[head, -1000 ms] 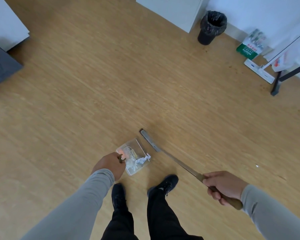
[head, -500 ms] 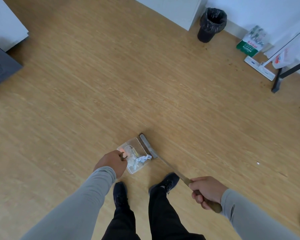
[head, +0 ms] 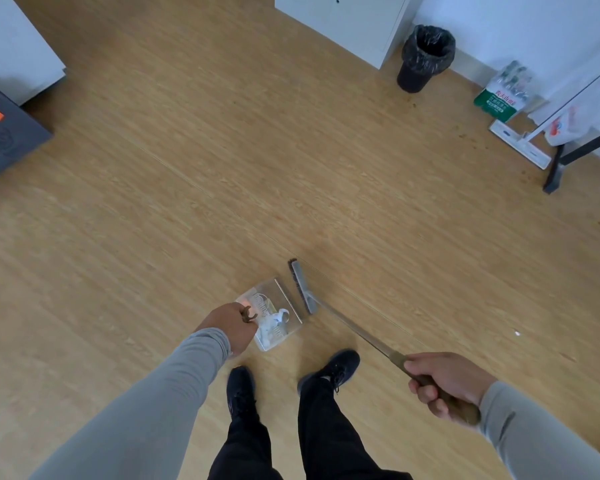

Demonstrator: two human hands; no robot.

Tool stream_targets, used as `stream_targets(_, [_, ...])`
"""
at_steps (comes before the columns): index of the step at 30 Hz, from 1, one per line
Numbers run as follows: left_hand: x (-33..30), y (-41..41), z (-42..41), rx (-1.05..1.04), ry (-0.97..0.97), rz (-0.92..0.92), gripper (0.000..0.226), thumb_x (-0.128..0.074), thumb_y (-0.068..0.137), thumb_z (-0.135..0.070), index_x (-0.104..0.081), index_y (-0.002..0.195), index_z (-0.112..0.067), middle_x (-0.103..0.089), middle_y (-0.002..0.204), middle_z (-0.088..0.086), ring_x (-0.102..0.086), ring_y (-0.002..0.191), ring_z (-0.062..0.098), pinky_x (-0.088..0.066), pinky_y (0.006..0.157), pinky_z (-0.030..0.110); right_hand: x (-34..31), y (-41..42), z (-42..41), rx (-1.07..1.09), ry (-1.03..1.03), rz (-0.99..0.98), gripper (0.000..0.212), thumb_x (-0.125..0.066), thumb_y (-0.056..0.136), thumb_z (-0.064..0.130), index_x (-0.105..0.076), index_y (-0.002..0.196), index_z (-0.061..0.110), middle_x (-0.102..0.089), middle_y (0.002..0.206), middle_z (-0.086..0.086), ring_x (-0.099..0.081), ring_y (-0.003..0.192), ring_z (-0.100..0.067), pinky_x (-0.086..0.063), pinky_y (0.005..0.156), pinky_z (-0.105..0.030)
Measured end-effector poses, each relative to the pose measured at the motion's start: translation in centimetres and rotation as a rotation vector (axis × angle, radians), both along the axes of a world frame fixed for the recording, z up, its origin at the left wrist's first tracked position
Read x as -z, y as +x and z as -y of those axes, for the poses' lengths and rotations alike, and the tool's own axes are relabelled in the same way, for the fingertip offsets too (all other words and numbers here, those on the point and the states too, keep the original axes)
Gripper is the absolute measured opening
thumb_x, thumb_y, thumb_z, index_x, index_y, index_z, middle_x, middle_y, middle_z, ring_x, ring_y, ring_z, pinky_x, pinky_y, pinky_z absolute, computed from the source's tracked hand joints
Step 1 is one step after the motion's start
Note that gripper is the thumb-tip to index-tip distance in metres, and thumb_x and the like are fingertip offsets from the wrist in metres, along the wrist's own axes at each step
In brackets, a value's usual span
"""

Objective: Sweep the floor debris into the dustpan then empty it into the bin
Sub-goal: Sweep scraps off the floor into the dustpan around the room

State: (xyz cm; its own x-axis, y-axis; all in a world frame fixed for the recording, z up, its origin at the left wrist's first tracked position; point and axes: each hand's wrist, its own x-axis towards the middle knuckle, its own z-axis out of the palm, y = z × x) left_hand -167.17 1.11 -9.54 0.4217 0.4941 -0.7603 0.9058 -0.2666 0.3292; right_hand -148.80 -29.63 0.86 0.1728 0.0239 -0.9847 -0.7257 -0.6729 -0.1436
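Left grip (head: 231, 329) clasping clear dustpan (head: 274, 315) handle, right grip (head: 447, 384) round broom (head: 329, 313) – crumpled paper (head: 272, 329) inside

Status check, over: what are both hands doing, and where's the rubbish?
Left hand grips dustpan handle; right hand grips broom. White scraps in dustpan. Bin far, bare floor between.

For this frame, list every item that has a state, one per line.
Dustpan: on the floor, white scraps inside.
Broom: head on the floor beside the dustpan's open edge.
Left hand: grips the dustpan handle.
Right hand: grips the broom handle.
Bin: upright, open, black liner.
White speck: on the floor, unswept.
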Motion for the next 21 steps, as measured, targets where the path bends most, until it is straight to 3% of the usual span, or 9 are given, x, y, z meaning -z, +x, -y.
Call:
stream_targets(6, [-1.7, -2.5, -1.1, -0.085, 0.031, 0.045, 0.014, -0.057, 0.092, -0.033, -0.064, 0.104, -0.033, -0.069, 0.092, -0.009, -0.068, 0.080, 0.015, -0.060, 0.080, 0.035, -0.7, 0.4, -1.3, -0.065, -0.020, 0.020, 0.021, -0.053, 0.099, 0.012, -0.064, 0.117, 0.007, -0.053, 0.060, -0.010, -0.038, 0.039, -0.013, -0.033, 0.033, -0.017])
stream_targets(12, [-5.7, -7.4, -3.0, -0.227, 0.048, 0.117, 0.007, -0.060, 0.091, -0.034, -0.061, 0.095, -0.040, -0.070, 0.091, -0.011, -0.069, 0.080, 0.012, -0.060, 0.081, 0.033, -2.7, -0.2, -3.2, -0.158, 0.014, 0.062, 0.023, -0.052, 0.100, 0.010, -0.064, 0.118, 0.001, -0.049, 0.061, -0.014, -0.034, 0.041, -0.016, -0.031, 0.034, -0.018])
stream_targets(16, [-8.7, -9.7, -5.1, -0.306, 0.069, 0.160, 0.006, -0.062, 0.089, -0.032, -0.063, 0.090, -0.038, -0.072, 0.096, -0.009, -0.068, 0.087, 0.011, -0.058, 0.089, 0.033, -3.3, -1.1, -6.4, -0.213, 0.005, 0.077, 0.017, -0.053, 0.100, 0.010, -0.065, 0.107, 0.001, -0.052, 0.060, -0.013, -0.037, 0.039, -0.016, -0.032, 0.036, -0.018])
stream_targets(21, [-12.3, -11.9, -7.6, -0.319, 0.135, 0.192, 0.006, -0.062, 0.090, -0.029, -0.062, 0.087, -0.034, -0.071, 0.096, -0.008, -0.069, 0.088, 0.015, -0.058, 0.087, 0.032, -3.9, -2.4, -10.1, -0.277, -0.036, 0.109, 0.016, -0.055, 0.101, 0.018, -0.056, 0.093, 0.003, -0.054, 0.056, -0.009, -0.042, 0.038, -0.015, -0.035, 0.040, -0.021])
